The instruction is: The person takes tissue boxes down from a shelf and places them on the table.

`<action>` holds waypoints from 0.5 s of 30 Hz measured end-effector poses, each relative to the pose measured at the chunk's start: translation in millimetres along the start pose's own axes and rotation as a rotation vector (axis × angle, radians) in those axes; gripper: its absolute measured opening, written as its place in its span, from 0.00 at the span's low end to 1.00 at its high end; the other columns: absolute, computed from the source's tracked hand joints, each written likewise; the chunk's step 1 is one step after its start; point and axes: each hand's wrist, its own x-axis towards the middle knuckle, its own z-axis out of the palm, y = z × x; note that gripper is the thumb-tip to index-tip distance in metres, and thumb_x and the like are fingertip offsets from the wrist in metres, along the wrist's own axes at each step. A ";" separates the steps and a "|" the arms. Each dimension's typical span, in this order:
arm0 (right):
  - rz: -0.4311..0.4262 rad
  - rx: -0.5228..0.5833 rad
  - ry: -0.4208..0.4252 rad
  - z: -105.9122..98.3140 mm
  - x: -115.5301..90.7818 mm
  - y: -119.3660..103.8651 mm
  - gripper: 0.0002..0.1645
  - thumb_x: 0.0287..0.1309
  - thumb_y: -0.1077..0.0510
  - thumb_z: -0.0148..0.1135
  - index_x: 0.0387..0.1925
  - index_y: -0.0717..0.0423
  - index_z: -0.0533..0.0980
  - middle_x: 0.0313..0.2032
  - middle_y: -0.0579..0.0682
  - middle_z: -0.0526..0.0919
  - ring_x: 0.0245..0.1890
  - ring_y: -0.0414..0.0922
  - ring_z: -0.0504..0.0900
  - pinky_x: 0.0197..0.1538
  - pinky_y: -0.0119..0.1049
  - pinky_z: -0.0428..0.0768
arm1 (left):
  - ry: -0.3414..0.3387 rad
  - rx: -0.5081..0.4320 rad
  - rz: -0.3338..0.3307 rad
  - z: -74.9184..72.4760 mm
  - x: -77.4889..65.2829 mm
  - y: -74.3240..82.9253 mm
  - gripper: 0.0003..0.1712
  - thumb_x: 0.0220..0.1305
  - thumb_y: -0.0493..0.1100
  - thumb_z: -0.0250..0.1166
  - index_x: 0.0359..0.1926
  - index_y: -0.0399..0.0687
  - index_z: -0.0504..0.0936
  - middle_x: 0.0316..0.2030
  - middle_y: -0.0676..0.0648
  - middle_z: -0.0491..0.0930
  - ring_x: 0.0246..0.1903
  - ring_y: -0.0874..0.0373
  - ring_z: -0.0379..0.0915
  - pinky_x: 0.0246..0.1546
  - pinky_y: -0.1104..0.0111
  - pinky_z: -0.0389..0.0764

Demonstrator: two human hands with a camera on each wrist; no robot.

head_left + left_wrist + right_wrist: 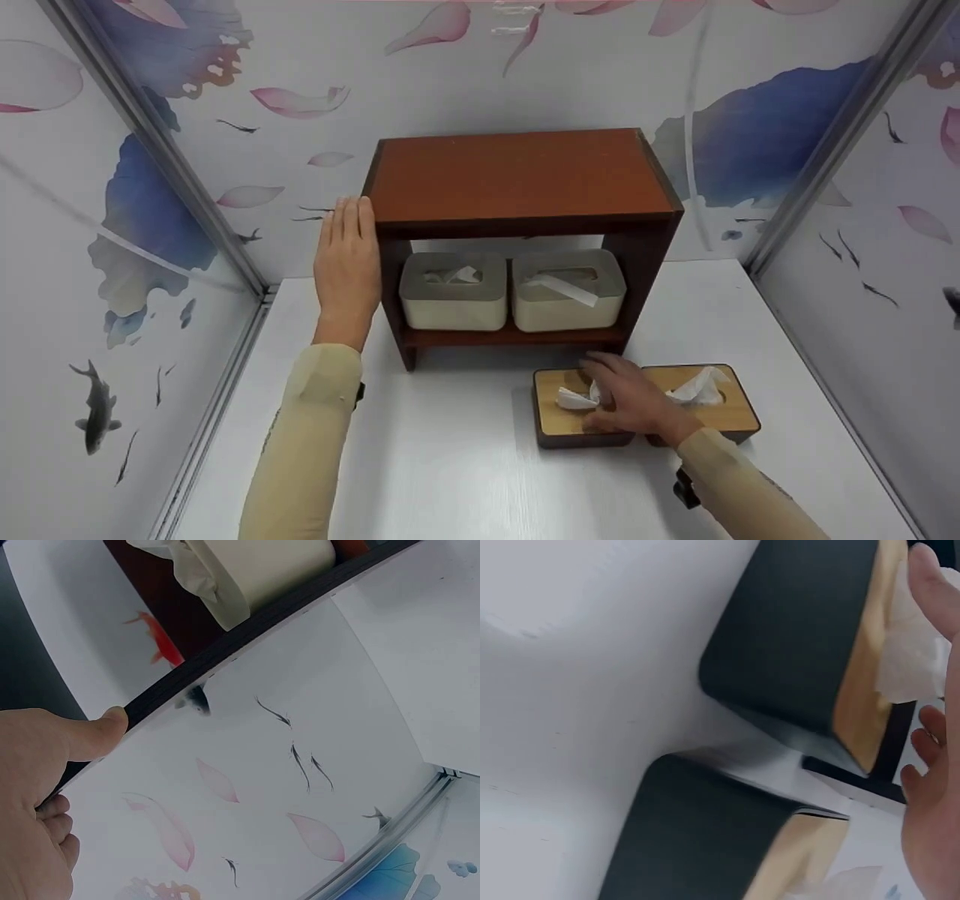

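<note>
In the head view my left hand (349, 262) lies along the left side panel of a reddish-brown wooden shelf (517, 176). The left wrist view shows its thumb (105, 736) over the panel's dark edge and curled fingers on the other side, gripping it. My right hand (630, 394) is above the nearer-left of two dark tissue boxes with wooden lids, the left tissue box (551, 420). Its thumb and fingers are spread apart over the lid, beside the protruding tissue (907, 652). The right tissue box (739, 405) stands next to it, partly behind my wrist.
Two cream tissue boxes with translucent lids, a left one (453, 311) and a right one (570, 311), stand inside the shelf. The white table (450, 465) is bounded by printed panels on the left, back and right, with metal corner strips (232, 255).
</note>
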 end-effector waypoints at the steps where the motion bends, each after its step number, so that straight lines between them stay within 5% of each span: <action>1: -0.024 0.002 0.025 -1.8 2.0 -2.0 0.56 0.43 0.31 0.72 0.68 0.56 0.67 0.67 0.58 0.68 0.67 0.58 0.66 0.66 0.60 0.68 | -0.003 0.002 0.000 -0.2 0.0 -0.1 0.42 0.62 0.28 0.62 0.73 0.34 0.51 0.71 0.36 0.58 0.74 0.44 0.52 0.77 0.57 0.53; 10: -0.201 -0.040 0.162 -21.3 24.7 -28.0 0.43 0.46 0.43 0.76 0.63 0.53 0.72 0.62 0.51 0.74 0.63 0.50 0.71 0.64 0.52 0.70 | -0.007 0.001 0.003 -1.1 -0.3 -0.1 0.43 0.62 0.27 0.62 0.73 0.34 0.51 0.71 0.36 0.58 0.74 0.44 0.51 0.77 0.57 0.53; 15: -0.286 -0.112 0.153 -33.6 40.1 -43.3 0.44 0.49 0.43 0.74 0.66 0.52 0.69 0.63 0.51 0.73 0.63 0.49 0.70 0.64 0.50 0.70 | 0.001 0.003 0.005 -1.2 0.3 -0.2 0.42 0.63 0.28 0.62 0.73 0.34 0.51 0.71 0.36 0.58 0.74 0.44 0.52 0.77 0.57 0.53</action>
